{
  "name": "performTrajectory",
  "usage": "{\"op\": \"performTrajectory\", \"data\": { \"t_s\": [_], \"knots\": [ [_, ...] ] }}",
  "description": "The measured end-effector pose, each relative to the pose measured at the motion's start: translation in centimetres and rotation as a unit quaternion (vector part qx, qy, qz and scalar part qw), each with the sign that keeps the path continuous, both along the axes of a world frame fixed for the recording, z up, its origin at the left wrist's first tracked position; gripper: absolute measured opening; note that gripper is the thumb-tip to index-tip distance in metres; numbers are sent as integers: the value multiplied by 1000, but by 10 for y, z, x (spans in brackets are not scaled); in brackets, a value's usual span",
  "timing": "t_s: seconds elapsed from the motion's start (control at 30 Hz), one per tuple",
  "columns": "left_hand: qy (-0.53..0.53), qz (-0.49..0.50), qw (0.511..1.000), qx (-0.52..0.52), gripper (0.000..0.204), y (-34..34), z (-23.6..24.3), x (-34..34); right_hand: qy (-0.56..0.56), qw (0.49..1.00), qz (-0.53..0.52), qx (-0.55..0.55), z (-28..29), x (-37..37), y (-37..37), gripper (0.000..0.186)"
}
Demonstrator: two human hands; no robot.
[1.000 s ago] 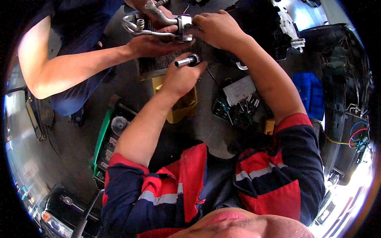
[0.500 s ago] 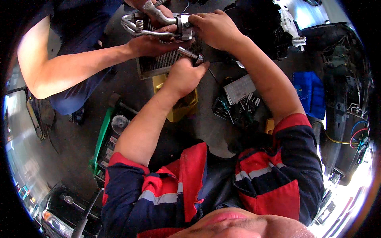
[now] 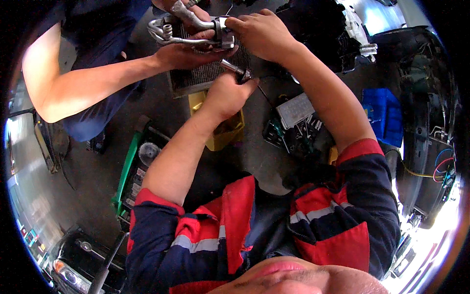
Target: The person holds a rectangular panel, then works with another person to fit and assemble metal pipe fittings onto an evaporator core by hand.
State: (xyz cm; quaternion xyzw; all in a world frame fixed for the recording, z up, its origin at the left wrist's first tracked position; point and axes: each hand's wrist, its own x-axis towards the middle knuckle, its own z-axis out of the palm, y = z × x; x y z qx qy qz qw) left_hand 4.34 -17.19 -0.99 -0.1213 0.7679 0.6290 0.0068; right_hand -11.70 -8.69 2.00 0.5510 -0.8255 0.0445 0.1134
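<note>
A finned metal evaporator core (image 3: 205, 73) with bent aluminium pipes (image 3: 169, 34) is held up at the top centre. My right hand (image 3: 262, 34) grips the metal valve block (image 3: 226, 34) where the pipes join the core. My left hand (image 3: 226, 95) is closed on a socket driver (image 3: 234, 69), whose chrome tip points up toward the block's underside. A co-worker's hand (image 3: 188, 54) supports the core and pipes from the left, and a second co-worker hand (image 3: 183, 10) holds the pipes from above.
On the floor below lie a yellow container (image 3: 223, 130), a green-edged tool tray (image 3: 134, 171), scattered dark tools with a grey box (image 3: 293, 110) and a blue cloth (image 3: 384, 115). Black car dashboard parts with wiring (image 3: 431, 147) stand at the right.
My left hand has swung the socket driver from lying sideways to pointing up under the valve block. My right hand and the core have shifted slightly left and up.
</note>
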Motion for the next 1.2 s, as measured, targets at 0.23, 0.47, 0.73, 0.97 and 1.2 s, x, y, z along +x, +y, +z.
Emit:
{"op": "performTrajectory", "data": {
  "t_s": [0.23, 0.47, 0.73, 0.97, 1.2],
  "knots": [
    [-21, -6, 1000, -23, 32, 0, 1, 1, -60, 998, 0, 14, -3, -4, -3, 29],
    [-64, -28, 996, -49, 32, -3, 6, -4, -83, 976, 89, -179, -11, -6, 0, 31],
    [38, 4, 999, -9, 31, 0, -3, 0, -105, 983, 50, -140, -18, -10, 2, 36],
    [21, -12, 1000, -18, 31, 0, -2, -1, -93, 975, 92, -178, -13, -6, 1, 33],
    [-19, -27, 998, -49, 31, -2, 2, 1, -84, 988, 29, -123, -10, -2, 3, 33]
  ]
}}
